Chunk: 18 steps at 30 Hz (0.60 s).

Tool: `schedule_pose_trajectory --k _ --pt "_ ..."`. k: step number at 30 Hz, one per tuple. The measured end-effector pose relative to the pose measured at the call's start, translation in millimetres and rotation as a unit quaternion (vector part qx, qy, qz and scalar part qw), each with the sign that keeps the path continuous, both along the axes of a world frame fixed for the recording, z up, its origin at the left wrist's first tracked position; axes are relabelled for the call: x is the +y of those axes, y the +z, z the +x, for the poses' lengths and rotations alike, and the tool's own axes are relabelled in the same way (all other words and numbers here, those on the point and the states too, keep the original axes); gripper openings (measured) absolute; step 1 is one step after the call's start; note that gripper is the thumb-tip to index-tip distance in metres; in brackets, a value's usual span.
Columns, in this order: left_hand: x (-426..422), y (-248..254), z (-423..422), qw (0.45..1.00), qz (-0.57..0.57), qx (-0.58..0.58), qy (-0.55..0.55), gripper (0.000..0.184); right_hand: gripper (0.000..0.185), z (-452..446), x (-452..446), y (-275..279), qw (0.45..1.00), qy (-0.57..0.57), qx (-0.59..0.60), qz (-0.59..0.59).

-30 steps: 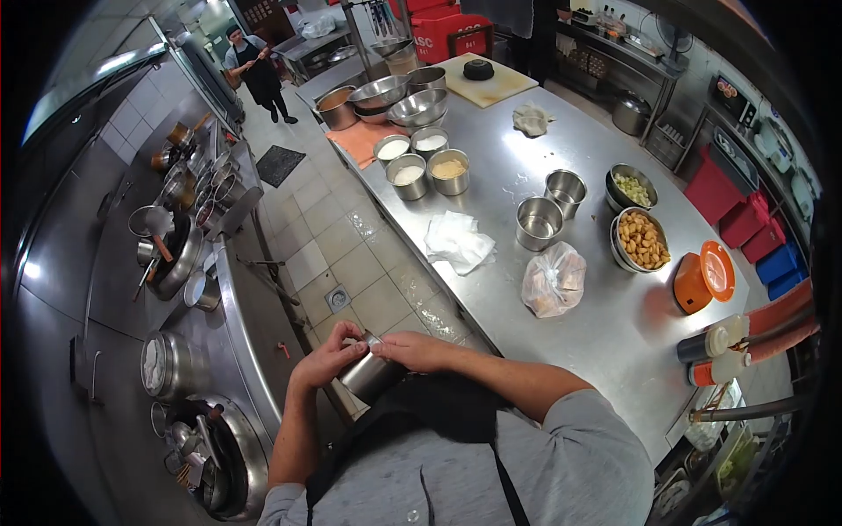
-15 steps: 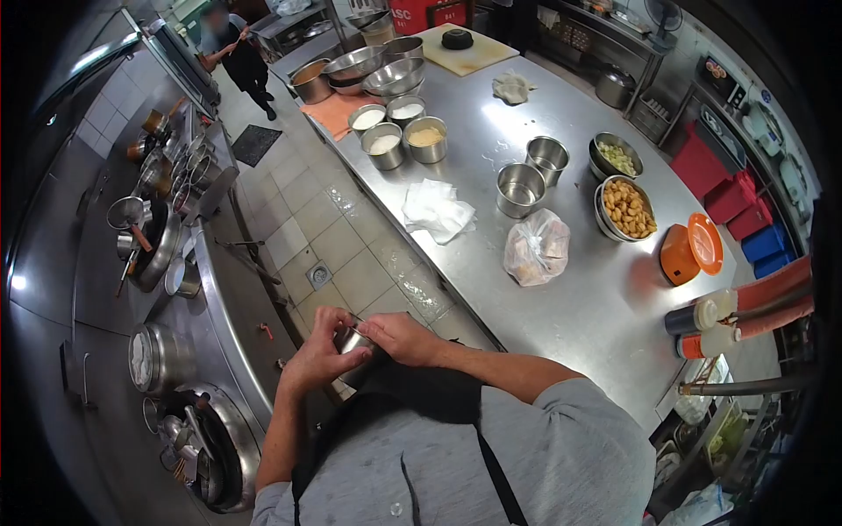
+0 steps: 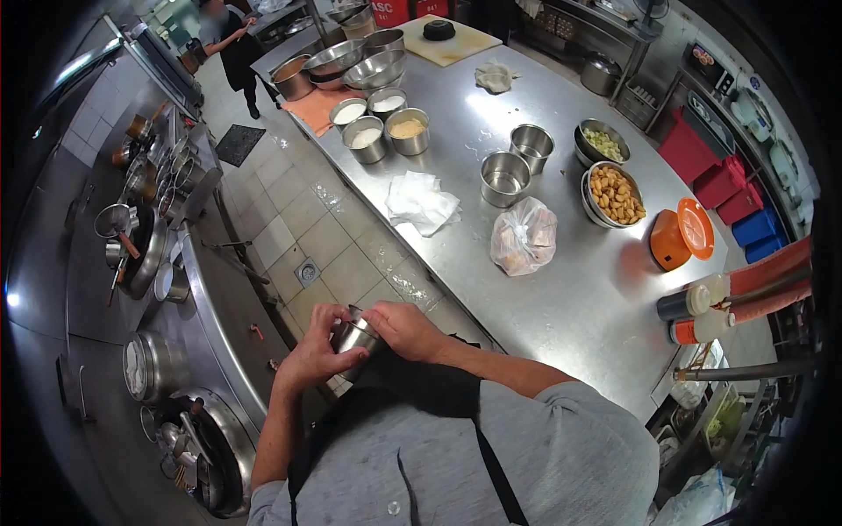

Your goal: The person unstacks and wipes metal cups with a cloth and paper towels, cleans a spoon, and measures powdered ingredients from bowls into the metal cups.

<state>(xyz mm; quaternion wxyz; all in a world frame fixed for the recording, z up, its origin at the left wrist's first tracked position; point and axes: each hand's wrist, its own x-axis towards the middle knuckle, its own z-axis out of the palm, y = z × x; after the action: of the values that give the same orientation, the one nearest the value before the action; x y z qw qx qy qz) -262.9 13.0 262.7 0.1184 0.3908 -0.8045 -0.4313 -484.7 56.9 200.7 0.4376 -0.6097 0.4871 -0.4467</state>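
A small shiny steel container [image 3: 358,337] is held close to my apron, above the gap between the counter and the table. My left hand [image 3: 316,352] grips it from the left, with the thumb across its side and the fingers near its top. From the right, my right hand [image 3: 399,330] closes on its upper edge. The inside of the container cannot be seen. On the steel table to the right, the nearest thing is a tied clear plastic bag [image 3: 524,238] with pale pieces inside. Crumpled white cloth or paper [image 3: 423,203] lies near the table edge.
The steel table [image 3: 561,324] bears two steel pots [image 3: 505,180], bowls with browned chunks [image 3: 617,195] and pale green pieces [image 3: 605,145], powder-filled pots [image 3: 409,131], and an orange container [image 3: 672,239]. The left counter holds woks [image 3: 237,438]. A person [image 3: 237,53] stands in the aisle.
The camera view has shifted slightly, so the table things appear further left. More of the steel container's side shows between my hands, which still grip it.
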Motion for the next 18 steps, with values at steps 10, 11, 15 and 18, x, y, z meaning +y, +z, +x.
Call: schedule_pose_trajectory --k 10,11,15,18 --pt "-5.5 7.0 -7.5 0.999 0.013 -0.031 0.012 0.067 0.042 -19.5 -17.8 -17.7 0.997 -0.073 -0.008 0.013" --pt "-7.2 4.7 -4.6 0.999 0.006 -0.033 0.01 0.068 0.042 -22.1 -23.2 -32.5 0.993 -0.113 -0.01 0.034" --pt "-16.8 -23.0 33.9 0.969 0.206 0.008 0.134 0.052 0.038 -106.1 -59.6 -72.1 0.917 -0.238 -0.253 0.198" --pt "-20.9 -84.1 78.6 0.868 0.389 0.228 0.207 0.039 0.033 -151.5 -64.4 -92.5 0.81 -0.229 -0.505 0.192"
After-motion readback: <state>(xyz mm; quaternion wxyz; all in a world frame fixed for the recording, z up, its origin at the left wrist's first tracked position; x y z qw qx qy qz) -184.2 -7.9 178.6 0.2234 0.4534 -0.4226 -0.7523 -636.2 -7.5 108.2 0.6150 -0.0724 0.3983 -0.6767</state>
